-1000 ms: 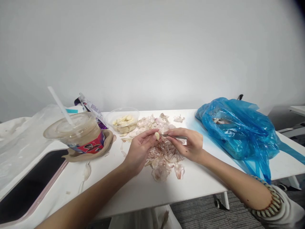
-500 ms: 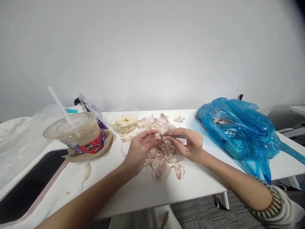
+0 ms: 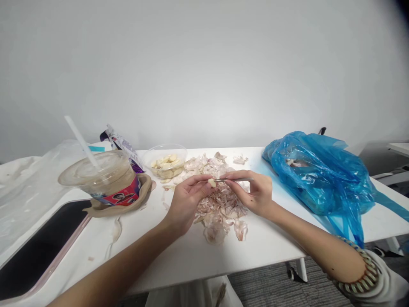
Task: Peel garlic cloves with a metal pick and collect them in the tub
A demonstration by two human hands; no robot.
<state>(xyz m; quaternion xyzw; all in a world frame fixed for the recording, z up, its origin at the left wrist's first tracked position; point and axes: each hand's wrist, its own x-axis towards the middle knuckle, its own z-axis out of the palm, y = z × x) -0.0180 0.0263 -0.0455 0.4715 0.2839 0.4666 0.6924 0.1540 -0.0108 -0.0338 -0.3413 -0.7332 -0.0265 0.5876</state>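
My left hand [image 3: 188, 200] is closed, pinching a pale garlic clove [image 3: 211, 183] between thumb and fingertips. In my closed right hand [image 3: 251, 194] lies a slim metal tool [image 3: 234, 179], held nearly level; whether it is a small knife or tweezers I cannot tell. The tool's tip meets the clove. Beneath both hands spreads a heap of papery garlic skins [image 3: 217, 217]. Behind my left hand, a clear plastic bowl [image 3: 182, 153] holds several peeled garlic cloves [image 3: 166, 164].
On the left stand a lidded drink cup [image 3: 105, 175] with a straw in a cardboard holder [image 3: 145, 187], a phone [image 3: 44, 243], a purple-white wrapper [image 3: 124, 147] and clear plastic [image 3: 25, 200]. A blue plastic bag [image 3: 319, 175] sits at the right of the white table [image 3: 179, 268].
The metal tool has tilted slightly in my right hand, and those fingers have shifted a little. The left hand and the clove stay almost where they were.
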